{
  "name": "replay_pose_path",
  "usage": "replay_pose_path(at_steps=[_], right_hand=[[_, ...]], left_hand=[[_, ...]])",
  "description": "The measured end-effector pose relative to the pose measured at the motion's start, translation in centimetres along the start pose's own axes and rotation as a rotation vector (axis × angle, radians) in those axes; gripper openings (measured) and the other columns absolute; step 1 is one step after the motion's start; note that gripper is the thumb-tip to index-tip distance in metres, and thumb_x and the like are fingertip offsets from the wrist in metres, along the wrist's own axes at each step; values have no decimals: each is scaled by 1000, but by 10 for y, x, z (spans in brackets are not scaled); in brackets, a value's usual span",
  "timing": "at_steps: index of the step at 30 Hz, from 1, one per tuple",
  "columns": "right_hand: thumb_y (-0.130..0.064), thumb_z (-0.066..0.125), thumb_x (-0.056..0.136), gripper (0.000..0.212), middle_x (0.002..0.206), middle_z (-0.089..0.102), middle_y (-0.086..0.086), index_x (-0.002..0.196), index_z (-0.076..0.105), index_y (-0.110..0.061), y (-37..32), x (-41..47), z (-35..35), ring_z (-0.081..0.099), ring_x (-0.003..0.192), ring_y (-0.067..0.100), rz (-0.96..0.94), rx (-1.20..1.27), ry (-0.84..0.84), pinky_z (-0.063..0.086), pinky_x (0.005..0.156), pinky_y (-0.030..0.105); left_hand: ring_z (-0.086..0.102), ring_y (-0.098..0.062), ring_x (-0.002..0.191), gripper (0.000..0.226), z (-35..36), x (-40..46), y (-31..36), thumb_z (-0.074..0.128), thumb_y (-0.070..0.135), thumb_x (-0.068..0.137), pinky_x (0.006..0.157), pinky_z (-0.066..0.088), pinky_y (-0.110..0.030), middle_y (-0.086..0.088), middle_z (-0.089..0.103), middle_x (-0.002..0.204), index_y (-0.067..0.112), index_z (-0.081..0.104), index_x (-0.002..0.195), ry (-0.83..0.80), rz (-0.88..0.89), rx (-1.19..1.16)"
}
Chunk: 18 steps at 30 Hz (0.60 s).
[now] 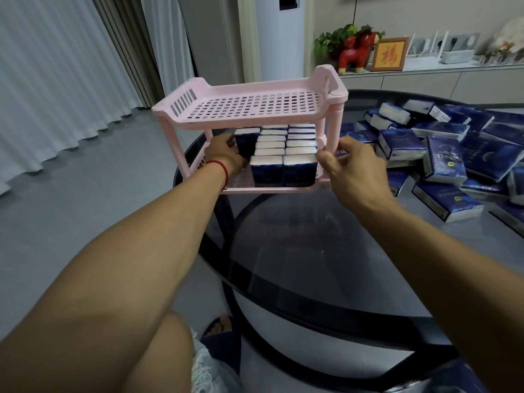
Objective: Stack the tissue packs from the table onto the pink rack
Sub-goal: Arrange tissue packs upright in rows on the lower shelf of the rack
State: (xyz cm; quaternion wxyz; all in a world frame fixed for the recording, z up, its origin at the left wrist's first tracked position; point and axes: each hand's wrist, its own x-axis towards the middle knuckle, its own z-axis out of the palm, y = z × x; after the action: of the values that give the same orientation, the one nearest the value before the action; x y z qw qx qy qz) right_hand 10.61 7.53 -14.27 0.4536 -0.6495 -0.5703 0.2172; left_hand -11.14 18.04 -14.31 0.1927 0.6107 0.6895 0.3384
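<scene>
One pink rack (252, 109) with two shelves stands at 12 o'clock. Its lower shelf holds about thirteen tissue packs (283, 163) in three rows. A loose pile (442, 154) at 2 o'clock has roughly twenty more; overlap prevents an exact count. Two hands.

Both arms reach far forward, bare.
Left hand (224, 157), red cord at the wrist, fingers seemingly curled; right hand (350, 168) pinching, thumb forward.

Bare forearms, a thin red string bracelet (219, 165) on the left wrist.
</scene>
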Motion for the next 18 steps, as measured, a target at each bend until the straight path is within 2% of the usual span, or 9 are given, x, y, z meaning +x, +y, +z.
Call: replay_pose_path(at_steps=[2, 4, 6, 7, 9, 11, 13, 16, 18], right_hand=[[-47, 60, 98, 36, 103, 72, -1, 121, 64, -19, 3, -2, -4, 68, 93, 19, -8, -68, -56, 56, 85, 43], [-43, 60, 99, 41, 111, 71, 2, 129, 58, -16, 8, -7, -10, 68, 98, 20, -4, -137, -79, 56, 87, 42], [-31, 60, 99, 37, 120, 68, 6, 131, 58, -13, 14, -17, -20, 65, 107, 23, -12, -228, -84, 55, 94, 44], [-27, 59, 99, 34, 123, 66, 8, 130, 59, -13, 17, -22, -26, 63, 110, 25, -36, -285, -77, 54, 96, 46], [-20, 59, 97, 31, 125, 63, 12, 127, 62, -12, 24, -34, -42, 57, 113, 30, -122, -514, -41, 52, 95, 49], [-18, 59, 92, 33, 126, 60, 15, 125, 60, -11, 35, -42, -57, 51, 116, 36, -150, -809, 18, 47, 92, 50], [-19, 57, 92, 34, 127, 57, 17, 124, 54, -8, 48, -49, -73, 48, 119, 39, -42, -954, 65, 41, 93, 50], [-27, 56, 98, 38, 136, 50, 16, 131, 50, -10, 68, -56, -87, 45, 125, 39, 48, -1011, 20, 41, 97, 52], [-21, 60, 96, 36, 133, 52, 14, 130, 52, -12, 74, -55, -90, 46, 122, 39, 40, -973, 25, 44, 95, 54]], left_hand=[[61, -36, 124, 43, -2, -4, 0, 63, 3, 92, 106, 49, -41, -17, 65, 132, 7, 61, 134, -8, -33, 19], [57, -33, 129, 50, -6, -18, 2, 62, 0, 93, 108, 48, -36, -11, 62, 132, 9, 55, 141, -36, -55, 34], [57, -32, 127, 51, -10, -35, 5, 60, 1, 94, 98, 45, -26, -12, 60, 130, 9, 51, 143, -59, -12, 98], [58, -32, 124, 51, -13, -44, 7, 60, 2, 94, 92, 44, -25, -13, 59, 133, 10, 49, 143, -63, 23, 133], [59, -32, 117, 50, -18, -62, 10, 60, 4, 93, 87, 45, -30, -15, 60, 132, 10, 48, 141, -75, 66, 198], [58, -30, 112, 49, -26, -82, 12, 61, 5, 91, 90, 50, -35, -15, 61, 128, 9, 49, 138, -92, 70, 245], [58, -33, 117, 43, -33, -99, 14, 65, 7, 88, 98, 51, -41, -15, 63, 127, 10, 59, 131, -34, 95, 296], [53, -34, 124, 30, -39, -124, 26, 66, 11, 86, 102, 48, -46, -8, 65, 125, 18, 71, 114, 170, 217, 273], [51, -34, 121, 29, -34, -138, 39, 65, 9, 83, 102, 44, -43, -7, 65, 117, 19, 72, 109, 170, 319, 214]])
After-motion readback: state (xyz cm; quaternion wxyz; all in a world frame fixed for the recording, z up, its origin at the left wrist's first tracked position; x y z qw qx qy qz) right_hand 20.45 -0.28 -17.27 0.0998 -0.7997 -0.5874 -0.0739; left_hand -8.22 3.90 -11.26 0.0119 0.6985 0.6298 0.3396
